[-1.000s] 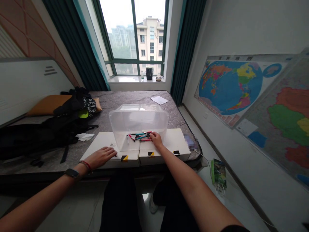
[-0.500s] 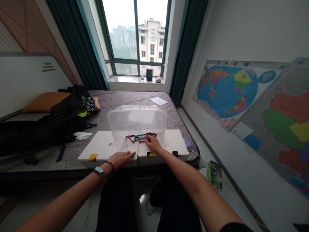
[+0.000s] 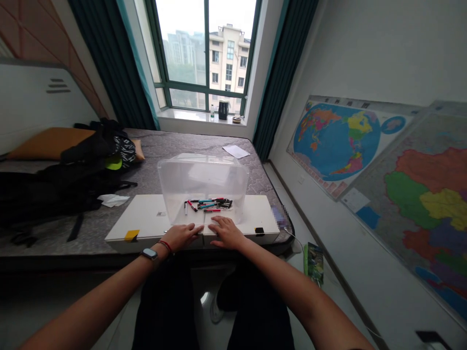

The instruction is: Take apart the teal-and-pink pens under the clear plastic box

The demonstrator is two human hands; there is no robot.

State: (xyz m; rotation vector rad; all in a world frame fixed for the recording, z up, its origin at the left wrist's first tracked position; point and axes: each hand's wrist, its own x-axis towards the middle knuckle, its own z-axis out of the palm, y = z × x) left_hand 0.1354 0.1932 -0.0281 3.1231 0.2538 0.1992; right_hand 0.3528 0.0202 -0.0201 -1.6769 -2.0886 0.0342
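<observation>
A clear plastic bin (image 3: 202,170) lies on its side on two white boxes (image 3: 140,214), its opening towards me. Black, blue and red pens (image 3: 215,202) are heaped inside it; one red-and-black pen (image 3: 212,210) lies apart, in front of the heap. My left hand (image 3: 181,236) rests palm down at the boxes' front edge, fingers stretched out. Thin dark bits show beside its fingers, perhaps pens, mostly hidden. My right hand (image 3: 226,233) is just right of it, fingers spread at the bin's near edge, with nothing visible in them.
The boxes stand on a grey mattress (image 3: 153,146). Black bags (image 3: 73,180) and an orange cushion (image 3: 51,143) lie at left, near a crumpled tissue (image 3: 113,200). A white paper sheet (image 3: 236,151) lies behind the bin. A cable runs down at the right, near a green package (image 3: 313,262).
My right hand has drawn back from the pens towards the boxes' front edge, and its fingers have spread. My left hand stays at the edge. The view has shifted slightly.
</observation>
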